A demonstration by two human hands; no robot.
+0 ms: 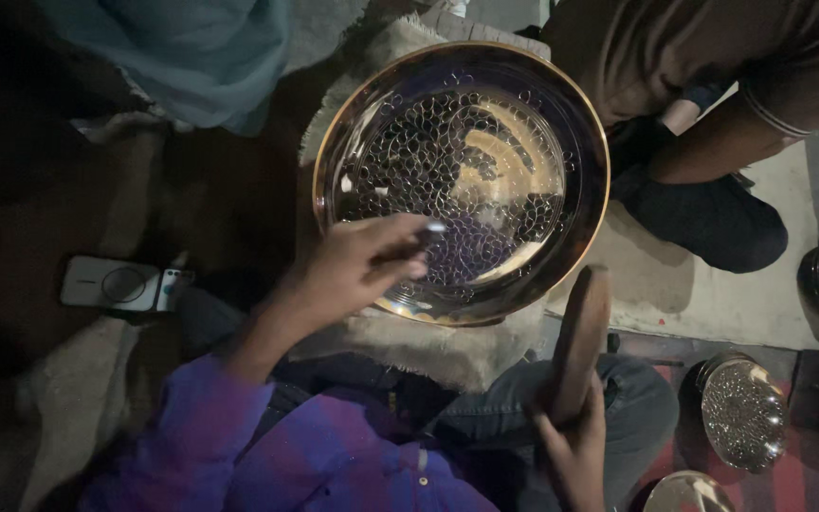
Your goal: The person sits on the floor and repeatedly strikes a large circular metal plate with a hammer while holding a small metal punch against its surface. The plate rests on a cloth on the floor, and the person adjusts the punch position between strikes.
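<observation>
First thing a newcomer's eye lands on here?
The big shiny round metal tray, its middle covered in small hammered dimples, fills the centre top. The left hand holds a thin tool over it; the right hand grips a wooden mallet at lower right.

A single head-worn camera looks steeply down from close above at the person's own lap and hands, facing the large round hammered brass tray [462, 180] on the floor just ahead.
</observation>
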